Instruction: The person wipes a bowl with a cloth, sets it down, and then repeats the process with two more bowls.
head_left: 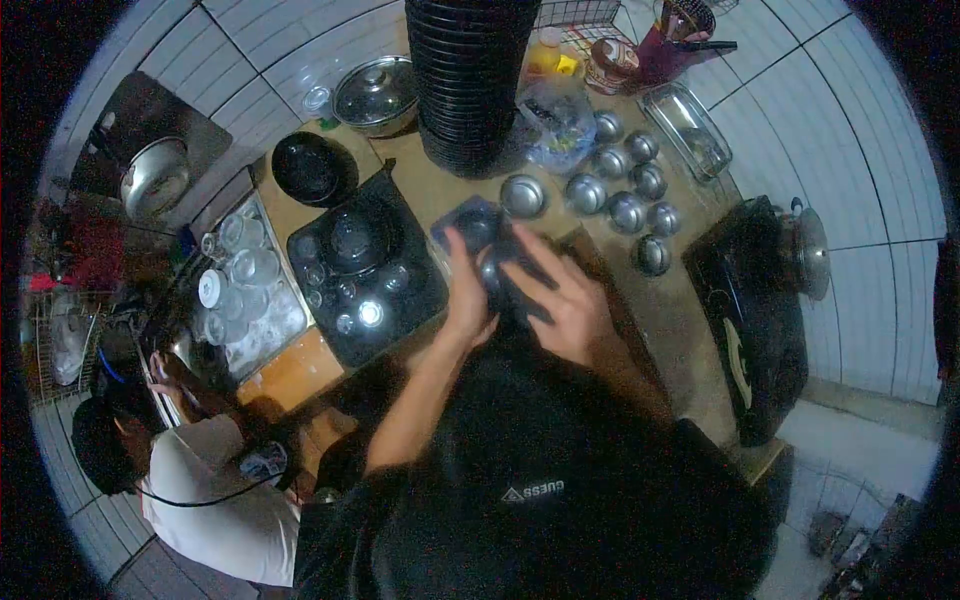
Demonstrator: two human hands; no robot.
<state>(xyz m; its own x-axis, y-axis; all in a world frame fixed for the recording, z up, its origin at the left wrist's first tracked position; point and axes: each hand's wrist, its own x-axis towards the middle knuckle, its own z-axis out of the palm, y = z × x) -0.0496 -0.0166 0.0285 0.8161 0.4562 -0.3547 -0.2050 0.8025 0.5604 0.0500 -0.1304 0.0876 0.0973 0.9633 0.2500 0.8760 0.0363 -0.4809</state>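
nine round silver pieces (626,212) sit on the tabletop (425,190), most of them bunched to the right with small gaps between, which i'd guess lets each be lifted singly without knocking its neighbours. close by, the worker's left hand (465,300) seems cupped around a shiny round thing (490,268), thumb raised along its near side, probably to steady it. it sits above the tabletop, between the two palms, just beside a purplish square (480,208) (too dim for me to name). the right hand (570,310) has its fingers spread well apart over that same spot; whether their tips touch it, i can't tell. behind, black containers (465,90) are nested in a tall stack, presumably to save room, and to the left a black tray (408,265) keeps glassware together, apart from the silver. as for writing, the black shirt (470,430) reads "guess", upside down from where i stand, with a little triangle beside it; i can make out no other label.
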